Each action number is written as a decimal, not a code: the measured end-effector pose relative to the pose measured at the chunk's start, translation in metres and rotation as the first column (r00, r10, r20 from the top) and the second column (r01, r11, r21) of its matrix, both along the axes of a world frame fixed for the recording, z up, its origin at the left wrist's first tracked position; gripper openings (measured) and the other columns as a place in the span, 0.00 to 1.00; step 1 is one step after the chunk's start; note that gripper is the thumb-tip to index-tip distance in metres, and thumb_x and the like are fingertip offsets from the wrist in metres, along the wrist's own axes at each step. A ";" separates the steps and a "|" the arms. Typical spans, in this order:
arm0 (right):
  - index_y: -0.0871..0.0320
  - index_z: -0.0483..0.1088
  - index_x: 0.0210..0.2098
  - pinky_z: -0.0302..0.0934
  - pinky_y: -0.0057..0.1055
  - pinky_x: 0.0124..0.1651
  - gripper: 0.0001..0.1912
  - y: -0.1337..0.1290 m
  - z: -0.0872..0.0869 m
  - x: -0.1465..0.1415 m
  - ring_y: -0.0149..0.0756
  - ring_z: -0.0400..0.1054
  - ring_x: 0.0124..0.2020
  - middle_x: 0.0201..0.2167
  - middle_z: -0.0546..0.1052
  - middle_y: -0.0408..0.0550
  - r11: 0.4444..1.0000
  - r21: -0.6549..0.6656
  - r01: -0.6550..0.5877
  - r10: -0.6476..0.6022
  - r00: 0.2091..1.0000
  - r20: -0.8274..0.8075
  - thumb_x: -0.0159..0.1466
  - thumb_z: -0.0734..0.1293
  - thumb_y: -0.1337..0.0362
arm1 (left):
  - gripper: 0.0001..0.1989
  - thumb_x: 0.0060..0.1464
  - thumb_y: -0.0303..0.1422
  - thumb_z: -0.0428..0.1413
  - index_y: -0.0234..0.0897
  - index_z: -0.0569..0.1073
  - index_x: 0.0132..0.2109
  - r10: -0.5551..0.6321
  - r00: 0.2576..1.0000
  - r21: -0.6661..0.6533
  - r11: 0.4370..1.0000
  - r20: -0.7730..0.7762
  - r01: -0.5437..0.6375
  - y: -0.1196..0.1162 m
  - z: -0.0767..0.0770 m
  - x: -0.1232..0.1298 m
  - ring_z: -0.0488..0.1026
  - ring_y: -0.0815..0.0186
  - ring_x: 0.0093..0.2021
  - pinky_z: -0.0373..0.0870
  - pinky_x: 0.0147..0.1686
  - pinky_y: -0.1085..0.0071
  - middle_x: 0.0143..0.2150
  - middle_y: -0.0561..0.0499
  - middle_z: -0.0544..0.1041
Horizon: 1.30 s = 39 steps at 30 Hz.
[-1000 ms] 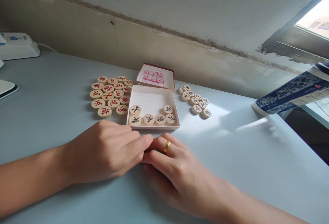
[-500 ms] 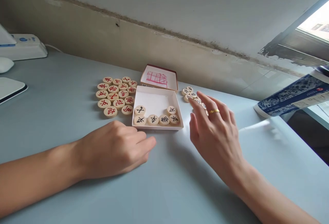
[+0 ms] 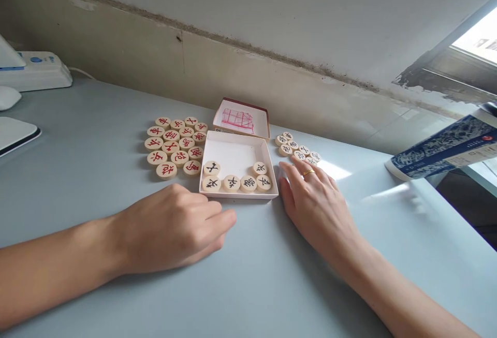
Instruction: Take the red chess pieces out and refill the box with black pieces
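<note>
A shallow white box (image 3: 235,147) holds several round pieces with black characters, lined along its near side. Behind it leans the lid (image 3: 241,118) with a red line drawing. Several red-character pieces (image 3: 171,146) lie left of the box, and a smaller group of black-character pieces (image 3: 293,144) lies to its right. My left hand (image 3: 174,226) rests closed on the table in front of the box; whatever its curled fingers may hold is hidden. Just right of the box, my right hand (image 3: 316,201), with a gold ring, lies with fingers apart, fingertips at the near edge of the black-character group.
On the grey table (image 3: 248,281), a blue patterned cylinder (image 3: 446,144) lies tilted at the right. A white device (image 3: 46,71) with a blue button, a white mouse (image 3: 8,98) and a white flat object (image 3: 15,133) are at the left. A wall runs behind.
My right hand has drawn back toward me and lowered, uncovering more of the black-character pieces on the right. My left hand has hardly moved.
</note>
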State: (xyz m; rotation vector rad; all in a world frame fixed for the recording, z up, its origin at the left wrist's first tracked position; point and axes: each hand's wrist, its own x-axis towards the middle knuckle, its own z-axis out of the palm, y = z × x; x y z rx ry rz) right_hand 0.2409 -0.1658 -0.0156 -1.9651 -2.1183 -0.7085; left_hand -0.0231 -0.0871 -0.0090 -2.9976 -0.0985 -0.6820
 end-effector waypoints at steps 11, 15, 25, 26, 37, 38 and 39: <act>0.64 0.74 0.54 0.76 0.49 0.53 0.15 0.000 0.003 -0.002 0.55 0.76 0.56 0.57 0.80 0.62 0.996 0.004 -0.086 0.086 0.996 0.005 0.73 0.60 0.73 | 0.13 0.67 0.22 0.47 0.36 0.74 0.37 -0.003 1.000 0.003 1.000 0.003 0.003 0.001 0.000 0.003 0.70 0.68 0.21 0.60 0.21 0.64 0.25 0.56 0.73; 0.65 0.74 0.54 0.75 0.51 0.55 0.15 -0.001 0.001 -0.003 0.58 0.76 0.57 0.60 0.78 0.66 0.999 0.033 -0.002 0.001 0.999 0.034 0.75 0.60 0.69 | 0.14 0.67 0.22 0.47 0.36 0.74 0.36 -0.004 1.000 0.004 1.000 0.007 0.004 0.000 0.001 0.001 0.69 0.67 0.21 0.59 0.21 0.64 0.24 0.56 0.72; 0.63 0.75 0.51 0.73 0.41 0.43 0.17 -0.004 0.003 0.000 0.50 0.78 0.46 0.52 0.82 0.58 0.995 0.027 -0.100 0.098 0.994 0.051 0.69 0.60 0.78 | 0.15 0.69 0.22 0.46 0.34 0.77 0.39 -0.023 1.000 0.010 1.000 0.010 0.023 0.001 0.001 0.002 0.69 0.67 0.21 0.60 0.20 0.64 0.24 0.56 0.73; 0.64 0.75 0.51 0.73 0.41 0.42 0.17 -0.003 0.003 -0.001 0.50 0.78 0.45 0.51 0.82 0.59 0.993 0.044 -0.109 0.107 0.993 0.043 0.68 0.60 0.78 | 0.15 0.69 0.22 0.46 0.34 0.77 0.40 -0.027 1.000 0.010 1.000 0.010 0.027 0.001 0.001 0.001 0.69 0.67 0.21 0.60 0.20 0.64 0.25 0.56 0.73; 0.70 0.66 0.62 0.70 0.38 0.53 0.22 -0.022 0.023 -0.039 0.43 0.75 0.50 0.50 0.82 0.60 0.884 0.319 -0.342 0.436 0.848 -0.301 0.69 0.67 0.77 | 0.18 0.76 0.31 0.46 0.34 0.74 0.37 -0.027 0.995 -0.171 0.984 0.098 0.043 0.000 0.005 0.003 0.72 0.68 0.21 0.64 0.22 0.68 0.25 0.54 0.75; 0.67 0.65 0.62 0.70 0.37 0.54 0.23 -0.025 0.023 -0.042 0.41 0.74 0.52 0.52 0.82 0.58 0.858 0.318 -0.403 0.502 0.790 -0.352 0.69 0.68 0.78 | 0.20 0.77 0.34 0.45 0.35 0.74 0.36 -0.021 0.995 -0.204 0.978 0.101 0.041 0.000 0.005 0.003 0.71 0.68 0.21 0.63 0.22 0.68 0.24 0.54 0.74; 0.66 0.65 0.62 0.70 0.36 0.55 0.23 -0.028 0.022 -0.045 0.40 0.74 0.53 0.52 0.82 0.57 0.829 0.309 -0.466 0.558 0.721 -0.411 0.70 0.68 0.77 | 0.22 0.77 0.35 0.44 0.35 0.73 0.34 -0.017 0.994 -0.237 0.971 0.110 0.043 0.000 0.006 0.003 0.70 0.68 0.20 0.62 0.21 0.68 0.23 0.55 0.72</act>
